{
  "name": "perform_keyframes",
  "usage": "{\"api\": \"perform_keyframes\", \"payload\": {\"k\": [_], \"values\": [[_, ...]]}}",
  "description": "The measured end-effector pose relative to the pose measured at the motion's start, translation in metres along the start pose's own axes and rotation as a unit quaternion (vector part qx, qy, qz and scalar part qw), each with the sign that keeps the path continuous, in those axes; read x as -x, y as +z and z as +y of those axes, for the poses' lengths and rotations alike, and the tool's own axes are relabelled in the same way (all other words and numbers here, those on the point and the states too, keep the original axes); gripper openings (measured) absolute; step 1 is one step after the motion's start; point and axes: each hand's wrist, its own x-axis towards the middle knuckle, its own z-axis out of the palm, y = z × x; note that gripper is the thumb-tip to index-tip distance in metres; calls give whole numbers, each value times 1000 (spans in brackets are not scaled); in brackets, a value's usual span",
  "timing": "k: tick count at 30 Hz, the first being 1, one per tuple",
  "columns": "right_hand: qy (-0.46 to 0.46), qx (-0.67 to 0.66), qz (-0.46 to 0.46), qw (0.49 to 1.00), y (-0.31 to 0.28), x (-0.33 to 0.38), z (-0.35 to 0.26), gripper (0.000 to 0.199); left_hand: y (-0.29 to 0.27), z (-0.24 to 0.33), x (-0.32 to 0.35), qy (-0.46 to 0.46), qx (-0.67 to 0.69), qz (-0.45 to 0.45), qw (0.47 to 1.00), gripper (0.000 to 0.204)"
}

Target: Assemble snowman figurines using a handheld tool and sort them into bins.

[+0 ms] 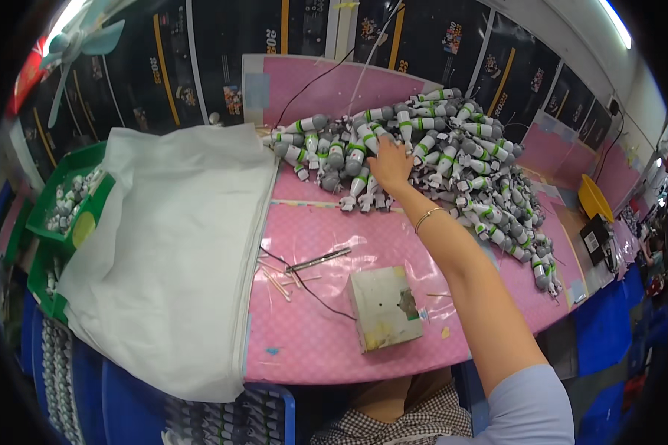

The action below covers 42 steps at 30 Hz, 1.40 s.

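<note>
Where the fingers meet the pile: banded figurines, white with grey rounded ends and green rings, lie heaped at the far side of the table and down its right side.
Right hand: back of the hand uppermost, set over the left-centre part of the heap; the fingers point away from the person, and their tips are lost among the figurines, so whether they pinch one cannot be told.
Figurines by the fingers: several lie touching or just beside them, to the left, beyond and to the right; a few stand out along the near edge, left of the wrist.
Obstruction: overlapping neighbours crowd the hand, and the bare forearm, wearing a thin bracelet, hides part of the table and the heap's near edge.
Pink table cover: nearer the person, it bears a grey block with a dark cavity, a black cord, metal tweezers and scattered swab-like sticks.
Left side: white sheets drape over the table; beyond their edge sits a green bin of small parts.
Right side: a yellow basin stands past the heap.
</note>
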Motion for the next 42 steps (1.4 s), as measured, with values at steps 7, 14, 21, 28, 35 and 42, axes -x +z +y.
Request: {"api": "perform_keyframes", "payload": {"k": [7, 14, 21, 28, 35, 42], "values": [[149, -631, -107, 754, -77, 41, 13, 30, -49, 217, -26, 26, 380, 15, 925, 33], [177, -758, -252, 575, -180, 178, 21, 25, -54, 474, 36, 105, 612, -459, 635, 40], [-77, -692, -292, 656, -203, 266, 46, 40, -19, 500, 78, -155, 766, -594, 192, 41], [-234, -528, -209, 789, -214, 288, 57, 46, -25, 484, 103, -296, 726, -602, 149, 43], [-199, -636, -290, 687, -225, 276, 60, 33, -23, 461, 103, -260, 737, -564, 266, 53], [62, -689, -325, 644, -219, 286, 79, 13, -28, 454, 101, -364, 737, -570, 2, 53]]}}
